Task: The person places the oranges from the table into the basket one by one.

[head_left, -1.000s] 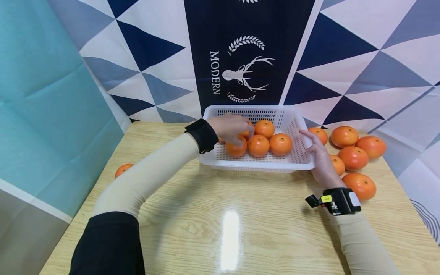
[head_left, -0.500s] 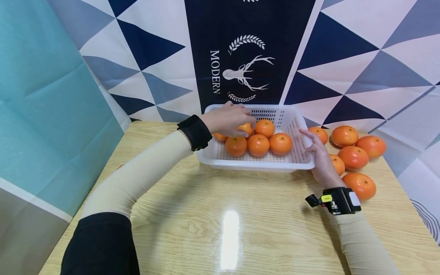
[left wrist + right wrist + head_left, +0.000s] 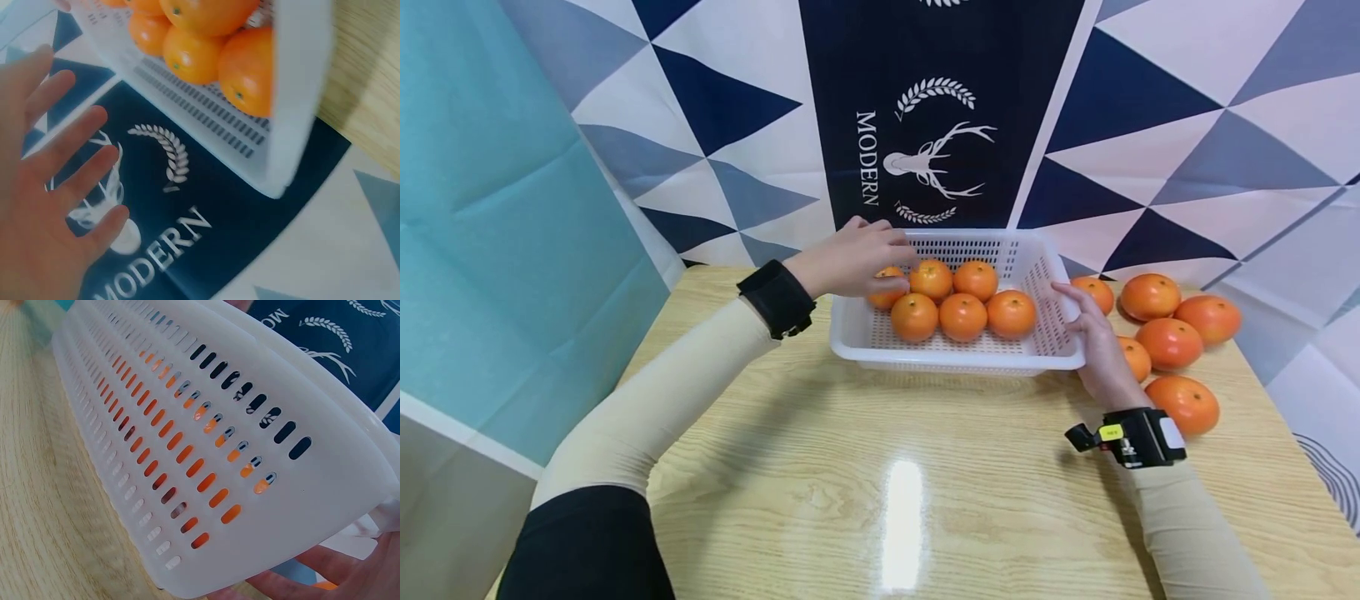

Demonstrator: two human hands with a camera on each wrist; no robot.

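left hand [image 3: 857,257]: fingers spread, holding nothing, over left end of white plastic basket [image 3: 955,361]. right hand [image 3: 1101,342] grips basket's right end. six oranges [image 3: 963,317] inside; redder fruit [image 3: 1183,406] on table [image 3: 820,492], right. looks like loading step; next probably needs left hand clear, basket steady.

You have bright orange fruits [image 3: 963,317], a white basket [image 3: 955,359] patterned with rows of slots, and a pale yellow-brown table [image 3: 805,508] streaked with wood grain. Your sleeves [image 3: 658,404] show cream, your wristbands [image 3: 777,298] black; the backdrop [image 3: 715,104] mixes navy, grey-blue and white triangles.
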